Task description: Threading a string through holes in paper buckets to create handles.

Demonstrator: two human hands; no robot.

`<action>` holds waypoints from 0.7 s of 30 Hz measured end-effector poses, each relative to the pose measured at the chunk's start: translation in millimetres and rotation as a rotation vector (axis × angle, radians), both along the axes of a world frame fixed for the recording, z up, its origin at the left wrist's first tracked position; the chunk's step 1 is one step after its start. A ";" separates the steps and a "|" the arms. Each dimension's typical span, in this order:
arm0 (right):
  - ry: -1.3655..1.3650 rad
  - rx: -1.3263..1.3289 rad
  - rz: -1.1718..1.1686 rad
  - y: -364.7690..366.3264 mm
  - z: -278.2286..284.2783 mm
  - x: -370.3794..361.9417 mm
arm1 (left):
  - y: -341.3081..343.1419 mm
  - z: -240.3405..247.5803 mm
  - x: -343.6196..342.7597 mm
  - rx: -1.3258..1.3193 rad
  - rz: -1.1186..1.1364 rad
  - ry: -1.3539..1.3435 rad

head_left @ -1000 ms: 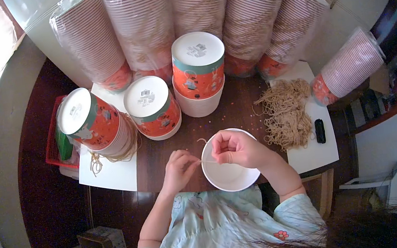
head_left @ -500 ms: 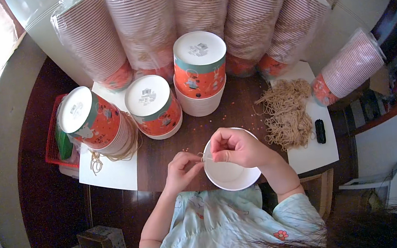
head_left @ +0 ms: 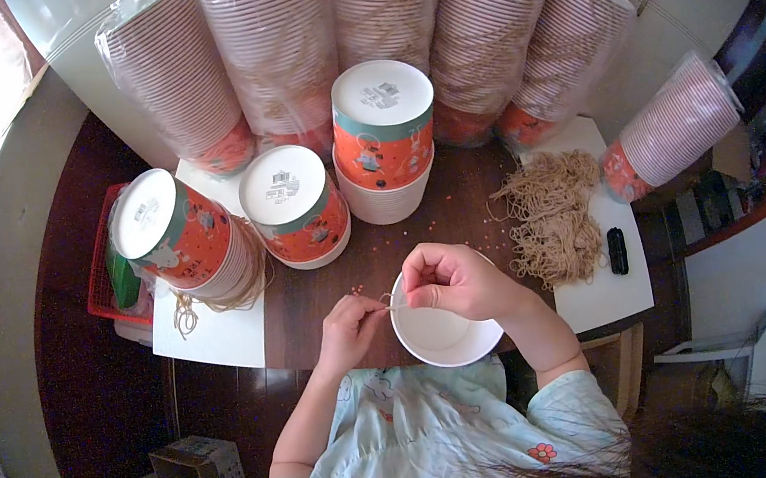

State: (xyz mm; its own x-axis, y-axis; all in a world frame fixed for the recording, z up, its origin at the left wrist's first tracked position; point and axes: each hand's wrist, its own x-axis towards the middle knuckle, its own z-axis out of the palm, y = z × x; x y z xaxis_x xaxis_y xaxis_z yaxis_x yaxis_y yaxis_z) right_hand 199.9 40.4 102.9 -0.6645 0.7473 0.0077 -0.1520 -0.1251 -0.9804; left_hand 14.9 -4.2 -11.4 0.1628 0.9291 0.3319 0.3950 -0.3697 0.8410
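In front of me a white paper bucket (head_left: 444, 335) stands mouth up at the table's near edge. At its left rim my left hand (head_left: 353, 328) pinches a thin tan string (head_left: 394, 307) between thumb and fingers. My right hand (head_left: 451, 280) reaches over the mouth, its fingers curled and pinching the string's other side. Much of the string is hidden by the fingers. To the right lies a tangled heap of tan strings (head_left: 550, 219) on white card. Beyond my left hand, an upturned orange and green bucket stack (head_left: 298, 213) stands on the table.
Another upturned stack (head_left: 183, 228) stands at left with strings around it, and a taller one (head_left: 386, 147) at centre. Several plastic-wrapped bucket stacks (head_left: 272, 55) line the back. A black object (head_left: 617, 252) lies right of the heap. A red basket (head_left: 102, 276) sits far left.
Both hands have barely moved; they stay pinched on the string at the bucket's left rim. The whole view has shifted very slightly.
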 end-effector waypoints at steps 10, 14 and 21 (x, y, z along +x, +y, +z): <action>0.141 -0.191 -0.073 -3.5 5.9 -0.4 | -1.4 -1.8 4.0 0.048 0.017 0.078; 0.157 -0.257 0.021 -7.5 8.6 4.0 | -2.6 -1.8 5.8 0.063 0.017 0.085; 0.159 -0.199 0.040 -11.3 25.8 19.3 | -5.4 -3.9 9.5 0.033 0.004 0.051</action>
